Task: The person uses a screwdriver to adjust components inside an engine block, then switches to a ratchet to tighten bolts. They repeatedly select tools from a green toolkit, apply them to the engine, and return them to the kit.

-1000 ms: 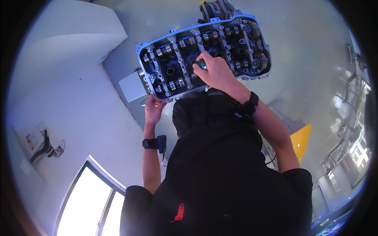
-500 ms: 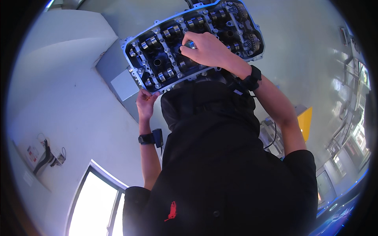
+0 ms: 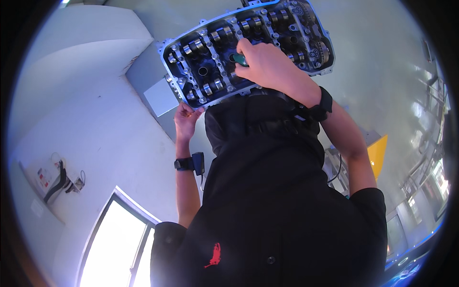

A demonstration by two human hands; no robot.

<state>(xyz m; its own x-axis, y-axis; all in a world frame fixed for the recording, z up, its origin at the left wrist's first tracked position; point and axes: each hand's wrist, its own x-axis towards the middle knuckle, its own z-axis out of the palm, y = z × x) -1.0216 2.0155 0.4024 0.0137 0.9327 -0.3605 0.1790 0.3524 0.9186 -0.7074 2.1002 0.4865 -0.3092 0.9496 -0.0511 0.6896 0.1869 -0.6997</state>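
An engine cylinder head [image 3: 217,62] with exposed camshafts and a pale metal rim lies tilted at the top, in front of my body. Over its middle, my right hand [image 3: 277,69] curls with thumb and forefinger around a small, dark green, rounded piece [image 3: 240,59]. Most of that piece is hidden by the fingers, so its kind does not show. At the near left corner, my left hand [image 3: 186,120] has its fingers drawn together against the rim. What they may pinch there is too small to make out. Both wrists carry black straps.
A light grey panel [image 3: 161,97] sits left of the cylinder head, beside a white wall [image 3: 91,110]. Past my right elbow stands a yellow panel [image 3: 377,155]. A bright window [image 3: 114,244] is at lower left. Timing chain gears [image 3: 315,50] fill the head's right end.
The whole view has shifted, so the cylinder head appears farther right. My right hand has turned slightly, and more of the green piece shows. My left hand stays at the near left corner.
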